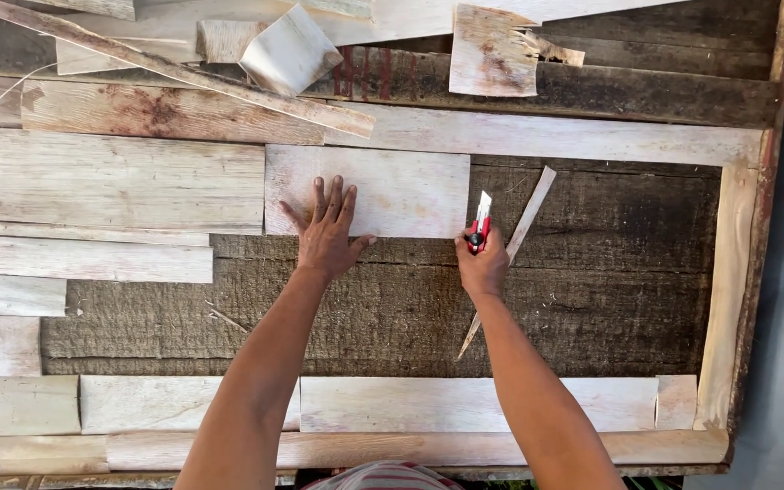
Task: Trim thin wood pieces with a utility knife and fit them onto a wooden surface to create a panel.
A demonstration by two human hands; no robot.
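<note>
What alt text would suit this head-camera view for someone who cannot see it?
A left hand presses flat on a pale board while the right hand holds a red knife at its edge. Pale boards and a thin strip lie on dark wood.

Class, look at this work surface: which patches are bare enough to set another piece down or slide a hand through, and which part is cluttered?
Bare dark board lies right of the thin strip, up to the pale right edging. Another bare patch sits below the left hand, above the bottom row of pale pieces. The top is crowded with overlapping offcuts. The right hand holds a red cutter.
</note>
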